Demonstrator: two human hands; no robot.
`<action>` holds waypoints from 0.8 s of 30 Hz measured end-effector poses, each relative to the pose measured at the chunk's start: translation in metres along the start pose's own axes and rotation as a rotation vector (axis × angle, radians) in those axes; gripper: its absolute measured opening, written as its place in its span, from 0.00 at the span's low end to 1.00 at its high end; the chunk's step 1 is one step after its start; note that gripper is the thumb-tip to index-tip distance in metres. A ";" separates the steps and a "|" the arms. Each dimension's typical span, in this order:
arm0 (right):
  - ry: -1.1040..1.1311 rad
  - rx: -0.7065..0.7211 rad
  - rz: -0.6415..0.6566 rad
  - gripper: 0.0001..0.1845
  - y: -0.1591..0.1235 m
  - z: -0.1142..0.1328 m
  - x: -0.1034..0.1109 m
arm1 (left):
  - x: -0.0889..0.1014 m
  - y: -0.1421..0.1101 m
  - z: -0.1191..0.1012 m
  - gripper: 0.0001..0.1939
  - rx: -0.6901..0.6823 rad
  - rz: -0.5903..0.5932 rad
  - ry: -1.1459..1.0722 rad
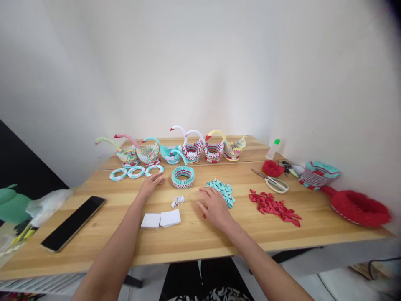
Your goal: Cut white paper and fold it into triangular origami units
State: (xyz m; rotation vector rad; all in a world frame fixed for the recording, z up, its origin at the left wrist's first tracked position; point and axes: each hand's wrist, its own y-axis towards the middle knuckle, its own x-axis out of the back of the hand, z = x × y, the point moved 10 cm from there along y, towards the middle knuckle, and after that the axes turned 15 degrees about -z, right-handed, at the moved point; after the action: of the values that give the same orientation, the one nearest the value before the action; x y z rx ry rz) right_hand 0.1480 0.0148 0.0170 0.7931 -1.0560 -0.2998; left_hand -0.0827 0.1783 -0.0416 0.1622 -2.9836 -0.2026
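My left hand (152, 184) rests near the rightmost of three teal-and-white paper rings (154, 168), its fingers loosely extended; whether they touch the ring I cannot tell. To its right stands a round folded-paper basket wall (183, 182) in teal, red and white. My right hand (214, 205) lies at the left edge of a pile of teal folded paper triangles (226, 191), fingers apart, with nothing visible held. A bit of red paper shows under its thumb. Between the hands lie a few white folded pieces (178, 201) and two stacks of white paper (151, 220).
Several finished paper swans (148, 154) line the back. Red triangles (275, 207), scissors (273, 182), a glue bottle (273, 149), a red paper swan (360, 207) and a teal-rimmed basket (318, 175) are at right. A black phone (74, 223) lies at left.
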 end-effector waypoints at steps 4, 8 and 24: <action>-0.077 -0.125 -0.073 0.17 0.018 -0.063 0.023 | 0.000 0.003 0.004 0.31 0.004 0.016 -0.036; -0.062 -0.202 -0.070 0.19 0.017 -0.118 0.032 | -0.001 0.007 0.011 0.33 0.025 0.025 -0.042; 0.175 -0.286 0.111 0.33 -0.004 -0.127 0.013 | 0.001 0.007 0.012 0.34 0.020 -0.003 0.002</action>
State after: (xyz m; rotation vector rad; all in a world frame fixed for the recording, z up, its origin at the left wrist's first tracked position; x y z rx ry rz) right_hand 0.2643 0.0595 -0.0096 0.4922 -0.8649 -0.2740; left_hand -0.0863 0.1866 -0.0524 0.1688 -2.9849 -0.1730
